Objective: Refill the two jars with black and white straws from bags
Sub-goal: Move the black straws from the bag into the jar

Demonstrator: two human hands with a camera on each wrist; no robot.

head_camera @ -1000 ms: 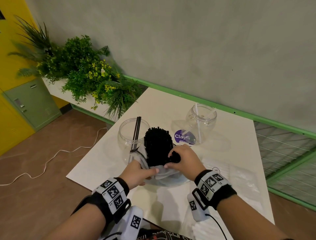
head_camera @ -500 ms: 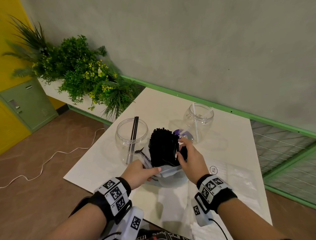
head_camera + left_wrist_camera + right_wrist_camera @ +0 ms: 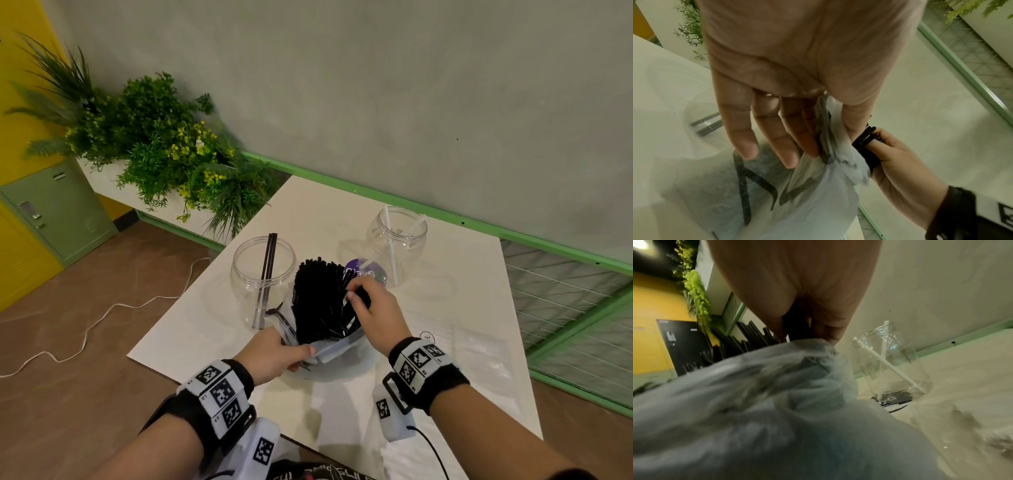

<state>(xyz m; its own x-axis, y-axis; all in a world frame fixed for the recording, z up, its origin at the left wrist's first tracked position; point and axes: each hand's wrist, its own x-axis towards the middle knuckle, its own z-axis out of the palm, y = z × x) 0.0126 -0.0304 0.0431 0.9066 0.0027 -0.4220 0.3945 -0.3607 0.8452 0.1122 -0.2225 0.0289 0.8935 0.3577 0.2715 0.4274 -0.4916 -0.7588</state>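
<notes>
A thick bundle of black straws (image 3: 318, 301) stands up out of a pale plastic bag (image 3: 337, 349) on the white table (image 3: 462, 377). My left hand (image 3: 274, 353) pinches the bag's rim (image 3: 830, 155) between thumb and fingers. My right hand (image 3: 370, 308) grips the right side of the black straws (image 3: 867, 142). To the left stands a clear jar (image 3: 262, 274) holding two black straws. At the back right a second clear jar (image 3: 399, 240) (image 3: 890, 361) holds two white straws.
A clear bag with a purple label (image 3: 364, 274) lies between the jars. Another clear plastic bag (image 3: 472, 356) lies flat at the right. Green plants (image 3: 164, 150) fill a planter beyond the table's left corner. A white cable (image 3: 85, 332) runs over the floor.
My right hand has moved up along the straw bundle and drawn the straws further out of the bag, leaning them away from me. My left hand keeps hold of the bag's rim.
</notes>
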